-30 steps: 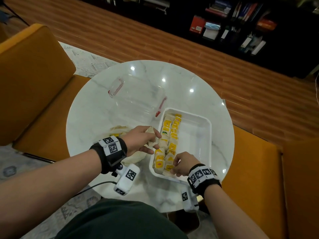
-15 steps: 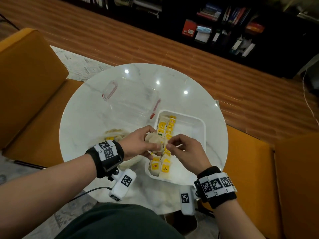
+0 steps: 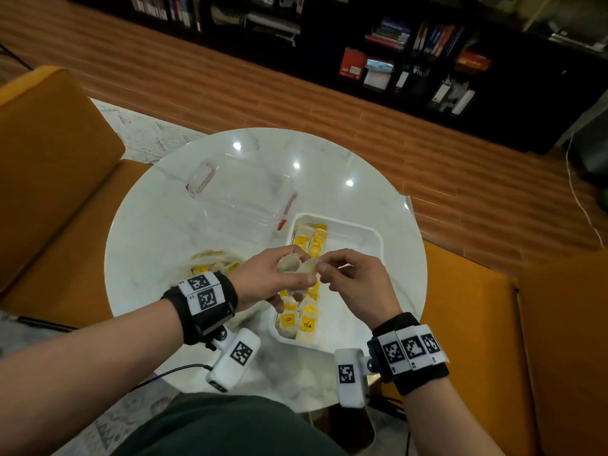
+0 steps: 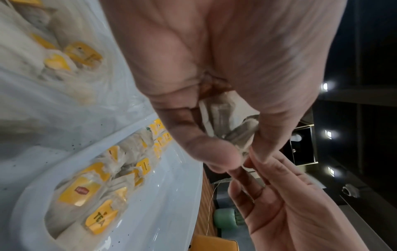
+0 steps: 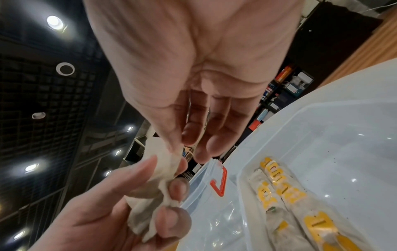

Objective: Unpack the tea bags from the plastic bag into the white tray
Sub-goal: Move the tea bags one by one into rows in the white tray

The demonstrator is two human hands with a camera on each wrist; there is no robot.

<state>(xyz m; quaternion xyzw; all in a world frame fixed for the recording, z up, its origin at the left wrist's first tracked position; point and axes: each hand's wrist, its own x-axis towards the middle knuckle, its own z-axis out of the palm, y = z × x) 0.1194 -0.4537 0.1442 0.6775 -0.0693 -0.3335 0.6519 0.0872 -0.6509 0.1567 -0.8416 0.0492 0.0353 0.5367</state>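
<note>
My left hand [image 3: 269,278] hovers over the left edge of the white tray [image 3: 378,238] and grips a small crumpled bundle of pale tea bags [image 3: 296,266]. My right hand [image 3: 348,278] meets it from the right, thumb and fingertip pinching the bundle's end [image 5: 168,158]. The left wrist view shows the bundle [image 4: 227,122] held between my left thumb and fingers. Rows of tea bags with yellow tags [image 3: 306,324] lie along the tray's left side. The plastic bag [image 3: 210,264], with more tea bags in it, lies on the table left of my left hand, partly hidden.
A clear plastic container with red clasps [image 3: 240,199] sits on the round white marble table [image 3: 345,166], behind the tray. The right half of the tray [image 5: 322,135] is bare. Orange seats surround the table, and a dark bookshelf stands beyond the wood floor.
My right hand has left the near end of the tray and come up to the bundle. My left hand has lifted the bundle from beside the bag to above the tray's edge.
</note>
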